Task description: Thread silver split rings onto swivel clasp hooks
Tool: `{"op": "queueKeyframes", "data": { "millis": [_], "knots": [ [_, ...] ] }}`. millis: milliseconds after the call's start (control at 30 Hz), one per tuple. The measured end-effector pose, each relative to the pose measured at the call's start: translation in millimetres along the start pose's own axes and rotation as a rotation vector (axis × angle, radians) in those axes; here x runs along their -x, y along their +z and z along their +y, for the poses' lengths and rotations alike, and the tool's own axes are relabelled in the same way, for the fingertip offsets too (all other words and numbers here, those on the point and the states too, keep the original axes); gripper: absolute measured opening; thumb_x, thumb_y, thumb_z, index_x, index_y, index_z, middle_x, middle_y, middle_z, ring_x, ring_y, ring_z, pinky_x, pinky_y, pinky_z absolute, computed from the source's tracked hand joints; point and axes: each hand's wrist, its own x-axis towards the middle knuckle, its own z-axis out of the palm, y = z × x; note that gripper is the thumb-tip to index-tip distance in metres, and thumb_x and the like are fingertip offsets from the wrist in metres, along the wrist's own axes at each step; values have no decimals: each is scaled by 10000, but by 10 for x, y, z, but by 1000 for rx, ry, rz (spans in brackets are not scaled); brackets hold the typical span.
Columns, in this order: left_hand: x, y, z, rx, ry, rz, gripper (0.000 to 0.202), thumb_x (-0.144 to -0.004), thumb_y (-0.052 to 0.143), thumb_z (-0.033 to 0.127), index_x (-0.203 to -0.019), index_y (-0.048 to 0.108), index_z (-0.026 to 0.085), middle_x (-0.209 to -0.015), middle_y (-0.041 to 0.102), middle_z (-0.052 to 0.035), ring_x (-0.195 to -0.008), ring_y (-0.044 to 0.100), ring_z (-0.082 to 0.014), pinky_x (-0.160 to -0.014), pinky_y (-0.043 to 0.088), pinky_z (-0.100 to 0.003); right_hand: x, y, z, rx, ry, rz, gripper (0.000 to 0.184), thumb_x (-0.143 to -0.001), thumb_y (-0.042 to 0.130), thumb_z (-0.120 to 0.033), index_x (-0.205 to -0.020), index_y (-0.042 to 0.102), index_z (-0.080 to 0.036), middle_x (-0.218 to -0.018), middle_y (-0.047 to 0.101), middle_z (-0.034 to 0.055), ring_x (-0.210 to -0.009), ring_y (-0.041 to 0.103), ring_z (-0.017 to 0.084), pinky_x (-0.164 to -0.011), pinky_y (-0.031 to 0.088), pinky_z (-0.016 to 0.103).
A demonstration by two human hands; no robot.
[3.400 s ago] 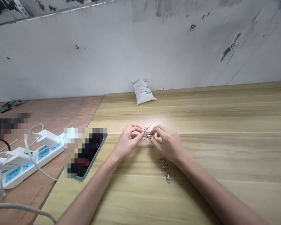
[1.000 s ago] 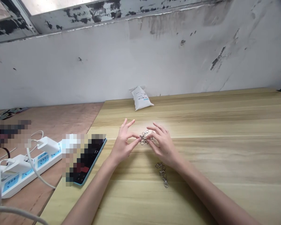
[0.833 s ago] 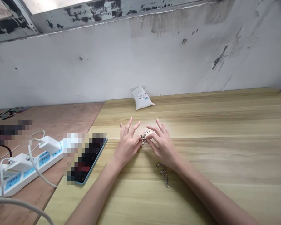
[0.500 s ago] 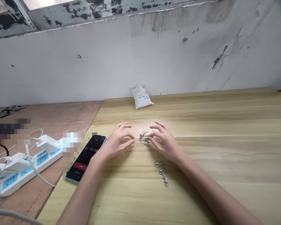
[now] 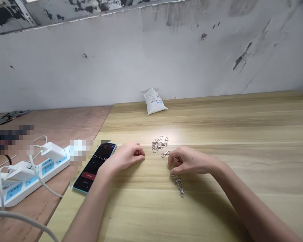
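Note:
My left hand (image 5: pixel 131 154) rests on the wooden tabletop with fingers curled and the thumb against the fingertips. Small metal rings (image 5: pixel 139 162) show partly beneath it; whether they are pinched I cannot see. My right hand (image 5: pixel 189 159) is closed too, fingers bent down toward the table, what is in them hidden. Beside its knuckles lies a silver lobster clasp with a ring (image 5: pixel 164 154). Below its thumb, several linked-looking swivel clasps (image 5: pixel 179 185) lie in a row, the top one partly covered. Between and beyond the hands sits a loose pile of metal clasps (image 5: pixel 159 144).
A phone (image 5: pixel 93 168) showing a timer lies left of my left forearm. Farther left, a white power strip (image 5: pixel 40 174) with plugs and cables lies on a brown board (image 5: pixel 91 117). A white labelled packet (image 5: pixel 154 102) stands near the wall (image 5: pixel 116 67).
My right hand has drawn back from the pile, toward me and right, and curled. One clasp now lies apart from the pile. My left hand's spread fingers have closed over the rings.

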Motion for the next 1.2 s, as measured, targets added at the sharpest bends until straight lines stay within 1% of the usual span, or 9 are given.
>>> {"op": "queueKeyframes", "data": {
  "millis": [67,167,267,367,567,700,900,1067,1200],
  "knots": [
    [5,-4,6,-1,2,2,176,-841,594,323,-795,721,210,-843,672,-32,-763,610,-184,-677,437,-275,-2,19,-4,19,17,4,116,-679,727,-269,-770,717,-198,-615,551,-33,-538,446,100,-462,286,217],
    [16,-17,-5,10,11,10,139,-822,621,312,-830,713,207,-869,681,-31,-792,620,-188,-702,448,-278,-20,60,-11,47,11,25,26,-687,677,-206,-701,698,-201,-611,583,-29,-534,460,101,-460,281,217],
    [25,-30,-28,2,2,26,155,-824,613,315,-791,722,210,-854,677,-32,-777,618,-190,-681,443,-278,-64,109,-13,84,-27,119,107,-704,605,-150,-670,688,-209,-606,607,-24,-528,473,106,-480,288,225],
    [27,-34,-45,1,4,38,185,-836,591,315,-767,730,214,-823,663,-30,-742,606,-185,-654,429,-276,-119,157,-11,137,-48,215,120,-722,590,-151,-693,687,-216,-620,625,-22,-540,477,111,-503,296,230],
    [12,-16,-62,-11,27,53,170,-826,597,318,-751,713,219,-821,646,-28,-772,592,-194,-676,428,-277,-165,261,-10,188,-100,253,110,-698,573,-113,-650,608,-206,-607,616,-34,-525,462,98,-515,304,227],
    [9,1,-68,-56,29,55,163,-830,569,276,-744,693,213,-811,638,-25,-758,578,-188,-666,420,-276,-174,301,3,180,-141,256,132,-663,567,-69,-650,578,-200,-588,596,-39,-509,445,89,-503,297,221],
    [-23,47,-25,-113,76,115,103,-795,553,174,-752,643,201,-852,650,-23,-818,585,-187,-714,429,-281,-208,291,-7,69,-159,314,126,-699,544,-69,-705,567,-192,-598,560,-37,-530,454,92,-520,315,219],
    [-73,90,82,-34,98,152,110,-791,576,118,-757,643,198,-792,680,-3,-763,597,-163,-718,431,-278,-271,348,7,-96,-197,401,76,-764,553,-119,-740,558,-191,-608,538,-45,-537,451,88,-523,336,212],
    [-115,146,87,99,122,219,105,-819,596,122,-836,666,199,-856,713,-7,-812,641,-158,-747,470,-269,-312,389,56,-14,-229,478,66,-798,574,-141,-758,594,-189,-671,599,-24,-579,493,97,-556,357,215]
  ]
}}
